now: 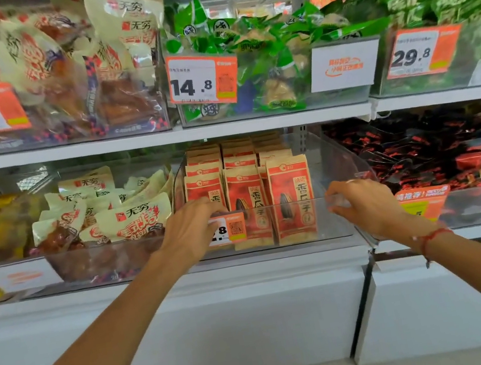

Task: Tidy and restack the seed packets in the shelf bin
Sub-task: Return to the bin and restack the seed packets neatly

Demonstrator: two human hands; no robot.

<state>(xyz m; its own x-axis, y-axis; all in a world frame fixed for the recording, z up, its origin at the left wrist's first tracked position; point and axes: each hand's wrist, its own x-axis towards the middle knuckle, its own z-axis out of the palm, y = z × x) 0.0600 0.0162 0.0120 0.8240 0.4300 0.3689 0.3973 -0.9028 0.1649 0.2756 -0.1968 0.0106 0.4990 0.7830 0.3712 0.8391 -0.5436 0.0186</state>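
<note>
head: red-orange seed packets (246,194) stand upright in rows in clear bin (338,161), lower shelf | left hand (191,228) and right hand (361,202) both curl over bin's front rim | right side of bin pretty open

clear glossy plastic bin (338,161), matt paper packets (291,192)
</note>
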